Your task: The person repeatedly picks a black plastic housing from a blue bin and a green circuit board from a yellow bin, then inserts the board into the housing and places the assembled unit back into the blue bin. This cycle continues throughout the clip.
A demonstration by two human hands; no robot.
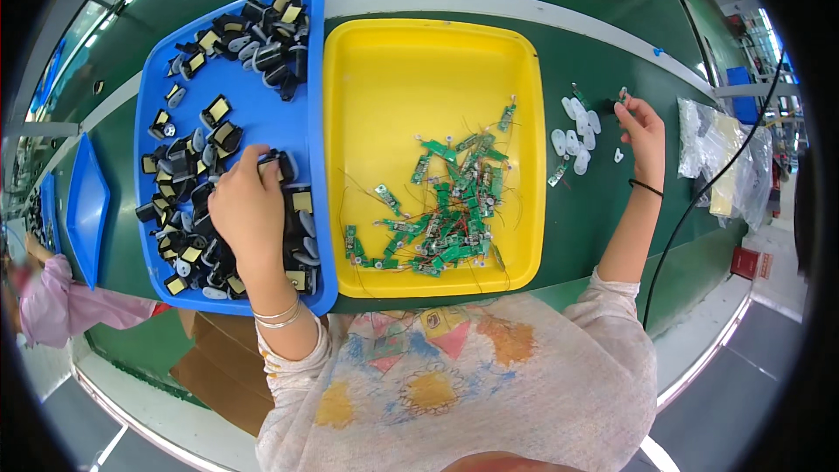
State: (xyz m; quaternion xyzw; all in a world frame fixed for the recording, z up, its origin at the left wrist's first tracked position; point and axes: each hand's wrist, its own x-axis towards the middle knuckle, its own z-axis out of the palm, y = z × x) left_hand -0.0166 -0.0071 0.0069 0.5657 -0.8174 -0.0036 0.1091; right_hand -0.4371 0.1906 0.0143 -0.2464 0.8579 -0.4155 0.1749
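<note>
My left hand (249, 214) is over the blue tray (205, 92), its fingers closed on a black plastic part (281, 163) with a grey side piece. Black parts with cream-coloured pads and grey pieces (179, 166) lie loosely around it. Out to the right, my right hand (645, 135) is raised over the green bench with thumb and fingers pinched together. A small dark and light piece (622, 94) shows at its fingertips, too small to name. Beside that hand lie several white oval plastic pieces (578, 131) and a small green circuit board (558, 173).
Between my hands stands a yellow tray (384, 79) with a heap of wired green circuit boards (463, 218). Clear plastic bags (725, 157) and a black cable (699, 197) are at right. Another person's pink sleeve (74, 301) is at far left, near a blue tray (87, 210).
</note>
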